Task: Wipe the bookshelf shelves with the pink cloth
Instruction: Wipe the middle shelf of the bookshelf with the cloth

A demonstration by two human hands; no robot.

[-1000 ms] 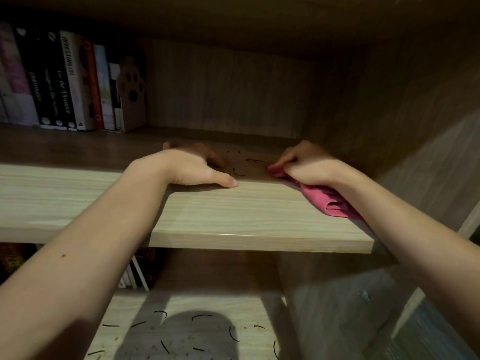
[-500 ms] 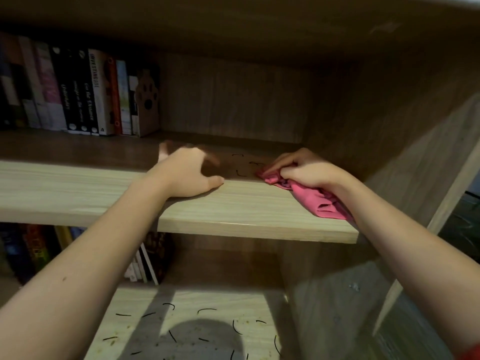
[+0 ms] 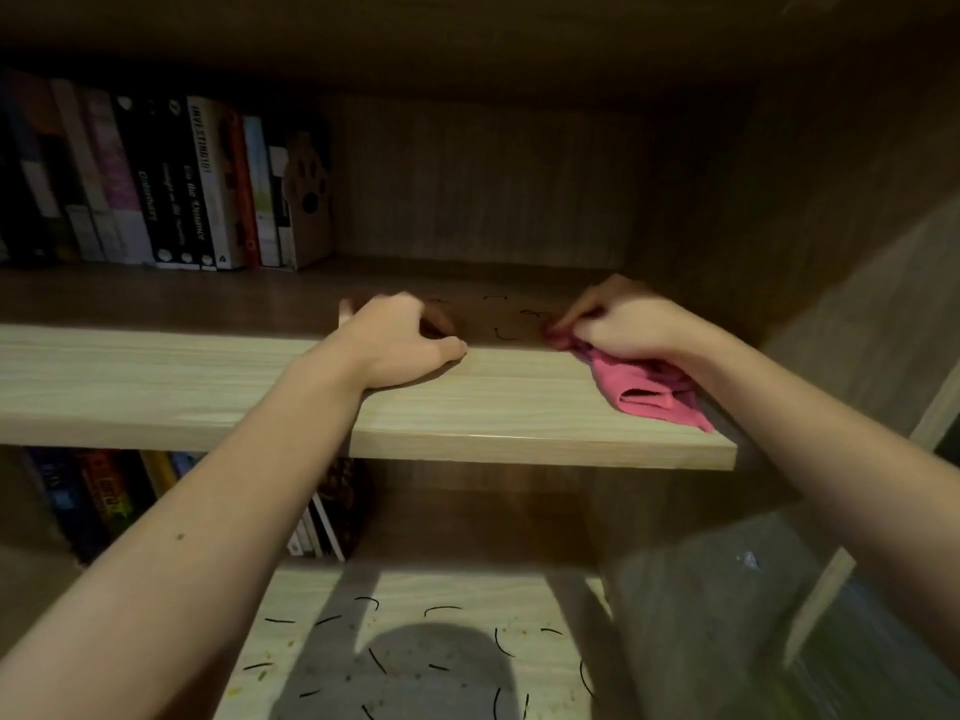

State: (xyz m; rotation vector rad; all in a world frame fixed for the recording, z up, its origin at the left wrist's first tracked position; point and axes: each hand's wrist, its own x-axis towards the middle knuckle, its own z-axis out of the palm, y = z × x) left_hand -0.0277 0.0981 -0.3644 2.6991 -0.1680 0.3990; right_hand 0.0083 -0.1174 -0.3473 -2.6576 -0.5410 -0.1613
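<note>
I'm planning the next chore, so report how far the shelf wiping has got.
Nothing looks finished yet. In hand: the right hand grips the pink cloth at the right end of the upper shelf, and the left hand rests on it. Left: the dark bits between the hands, and the lower shelf, strewn with more.

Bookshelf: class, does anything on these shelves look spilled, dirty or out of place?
Yes. Short dark curved strands lie scattered on the upper shelf between the left hand and the right hand gripping the pink cloth, and more on the lower shelf with yellowish specks.
</note>
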